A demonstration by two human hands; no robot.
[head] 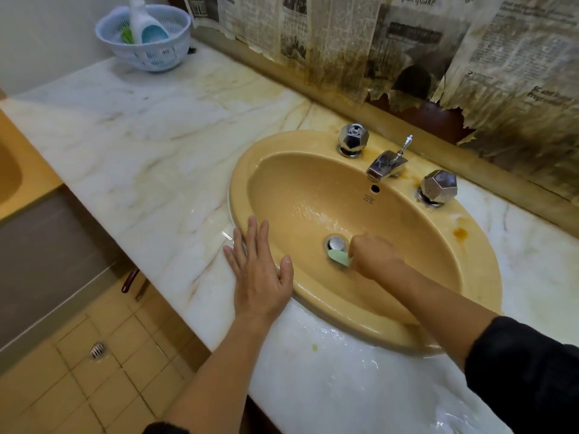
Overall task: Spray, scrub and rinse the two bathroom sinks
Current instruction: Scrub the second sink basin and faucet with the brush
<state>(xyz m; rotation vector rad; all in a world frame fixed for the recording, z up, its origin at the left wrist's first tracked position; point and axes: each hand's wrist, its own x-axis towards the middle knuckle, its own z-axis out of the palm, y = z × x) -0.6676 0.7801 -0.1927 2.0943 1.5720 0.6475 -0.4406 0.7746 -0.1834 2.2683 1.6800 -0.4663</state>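
A yellow oval sink [438, 245] is set into the marble counter, its bowl wet. Down in the bowl, my right hand [374, 255] grips a pale green scrubber [340, 256] and holds it against the basin right beside the chrome drain [336, 243]. My left hand [260, 270] lies flat with straight fingers on the sink's left rim and the counter edge. A chrome spout [387, 166] stands at the back of the sink between two faceted chrome knobs [353, 139] [438, 185]. Part of a second yellow sink [12, 180] shows at the far left edge.
The marble counter [141, 136] is wet in front of the sink. A blue basket [144, 36] at its back left holds a white bottle [141, 20]. Peeling, stained newspaper [407, 48] covers the wall behind. The tiled floor with a drain [97, 349] lies below left.
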